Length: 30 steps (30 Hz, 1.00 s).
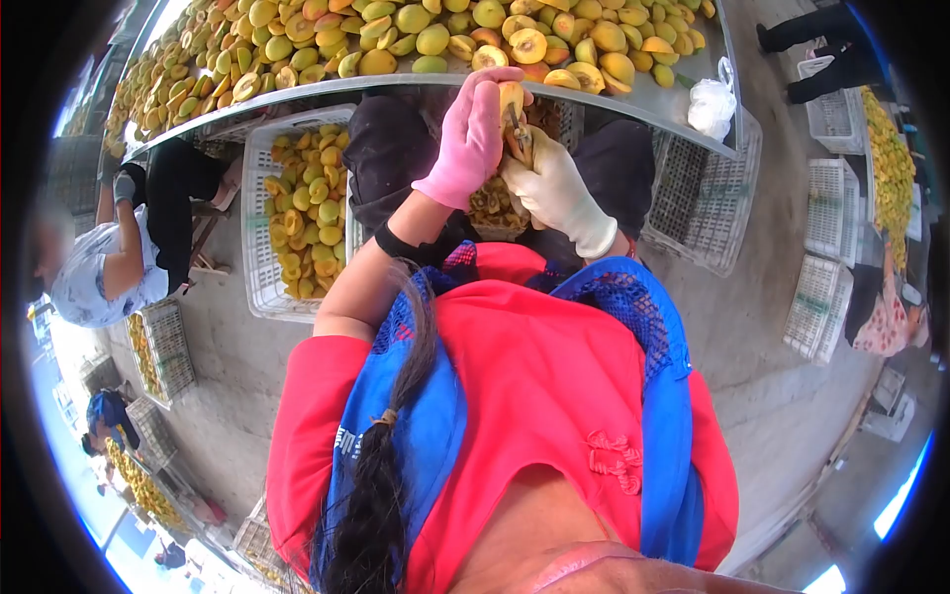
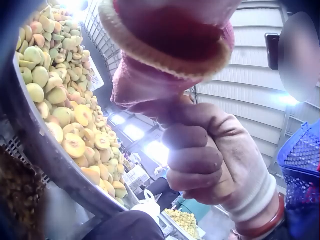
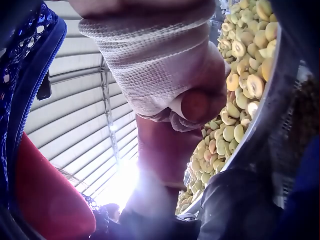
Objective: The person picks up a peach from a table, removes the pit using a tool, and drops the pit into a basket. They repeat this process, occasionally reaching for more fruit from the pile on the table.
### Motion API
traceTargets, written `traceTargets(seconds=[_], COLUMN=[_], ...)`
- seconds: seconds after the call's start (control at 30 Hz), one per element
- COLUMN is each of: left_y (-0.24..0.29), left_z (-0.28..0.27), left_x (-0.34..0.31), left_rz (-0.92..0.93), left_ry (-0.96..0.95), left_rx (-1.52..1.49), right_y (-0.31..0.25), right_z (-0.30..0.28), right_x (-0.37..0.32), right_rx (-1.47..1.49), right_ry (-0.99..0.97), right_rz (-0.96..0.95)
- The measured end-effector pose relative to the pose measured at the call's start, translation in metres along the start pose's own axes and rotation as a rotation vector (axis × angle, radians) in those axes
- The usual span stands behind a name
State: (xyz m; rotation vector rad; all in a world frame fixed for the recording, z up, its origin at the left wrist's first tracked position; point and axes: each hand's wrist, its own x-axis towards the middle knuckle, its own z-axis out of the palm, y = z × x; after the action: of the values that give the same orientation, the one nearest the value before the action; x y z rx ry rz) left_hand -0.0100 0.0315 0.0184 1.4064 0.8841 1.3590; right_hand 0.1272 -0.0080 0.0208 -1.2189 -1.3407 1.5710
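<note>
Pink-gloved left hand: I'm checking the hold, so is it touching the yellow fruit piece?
Touching. The head view shows it: the left hand holds the fruit piece, with pink-gloved fingers directly against it.

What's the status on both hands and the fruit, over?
Left hand holds fruit. Right hand grips tool, tip at fruit. No obstruction visible.

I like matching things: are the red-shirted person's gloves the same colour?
No, the left hand is gloved in pink, while the right hand is gloved in creamy white.
</note>
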Motion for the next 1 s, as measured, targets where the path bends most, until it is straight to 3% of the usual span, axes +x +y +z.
traceTargets(seconds=[0.33, 0.53, 0.63, 0.73, 0.83, 0.93, 1.0], left_y=[0.0, 0.017, 0.019, 0.016, 0.014, 0.02, 0.021], left_z=[-0.013, 0.0, 0.0, -0.008, -0.008, -0.012, -0.014], left_x=[0.002, 0.008, 0.01, 0.017, 0.018, 0.016, 0.01], left_rz=[-0.096, -0.209, -0.293, -0.246, -0.221, -0.096, -0.13], left_ry=[-0.208, -0.116, -0.115, -0.238, -0.361, -0.427, -0.475], left_rx=[-0.152, -0.265, -0.277, -0.26, -0.235, -0.056, 0.022], right_y=[-0.024, -0.018, -0.019, -0.028, -0.02, -0.022, -0.026], right_z=[-0.012, 0.004, 0.007, -0.006, -0.014, -0.015, -0.012], right_x=[-0.012, -0.008, -0.01, -0.015, -0.015, -0.018, -0.02], right_rx=[0.539, 0.156, 0.173, 0.268, 0.306, 0.234, 0.168], right_ry=[-0.4, -0.133, -0.118, -0.264, -0.419, -0.462, -0.479], right_rz=[0.36, 0.058, 0.079, 0.22, 0.212, 0.315, 0.37])
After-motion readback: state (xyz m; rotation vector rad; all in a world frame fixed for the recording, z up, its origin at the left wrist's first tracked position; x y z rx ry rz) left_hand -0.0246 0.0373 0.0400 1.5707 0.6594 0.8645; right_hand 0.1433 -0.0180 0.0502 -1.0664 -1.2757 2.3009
